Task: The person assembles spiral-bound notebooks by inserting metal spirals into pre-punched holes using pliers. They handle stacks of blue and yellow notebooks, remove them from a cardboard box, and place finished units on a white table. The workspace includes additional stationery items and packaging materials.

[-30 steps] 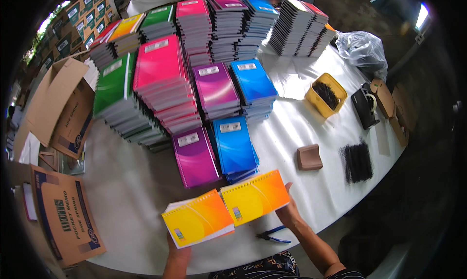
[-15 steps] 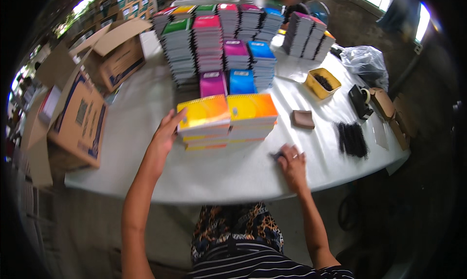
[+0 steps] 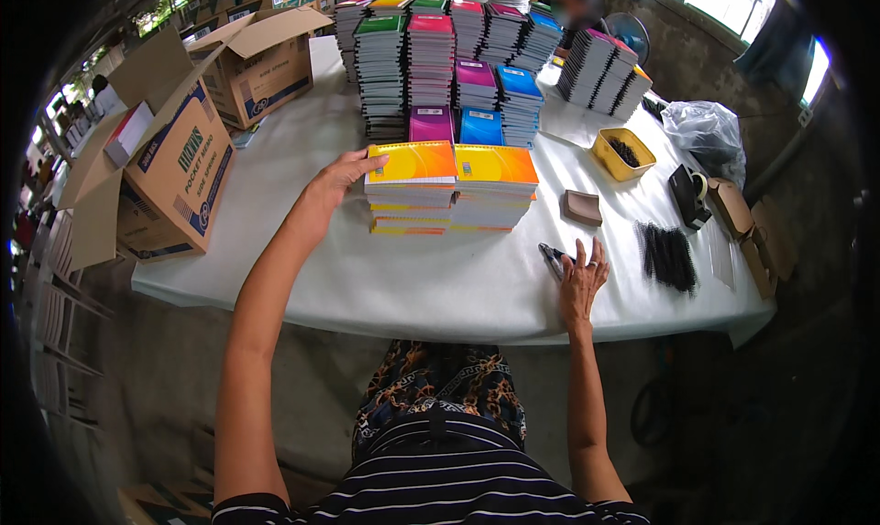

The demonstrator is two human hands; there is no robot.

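Two side-by-side stacks of yellow-orange spiral pocket notebooks stand near the table's middle: a left stack [image 3: 412, 195] and a right stack [image 3: 495, 191]. My left hand [image 3: 344, 175] grips the left stack's upper left edge, its fingertips over the top cover. On the tabletop to the right lies a small hand tool with dark handles [image 3: 552, 257], which looks like pliers or cutters. Beside it my right hand [image 3: 582, 282] is open, fingers spread, partly covering the tool. Whether the fingers touch it I cannot tell.
Behind stand tall notebook stacks [image 3: 380, 76] in several colours. Open cartons [image 3: 179, 181] line the left. To the right are a brown block [image 3: 582, 208], a yellow tub [image 3: 632, 169], black spiral wires [image 3: 667, 257], a tape dispenser [image 3: 687, 197] and a plastic bag [image 3: 704, 136].
My right hand has opened away from the tool, showing more of it on the table. My left hand stays at the left stack. The whole view has shifted.
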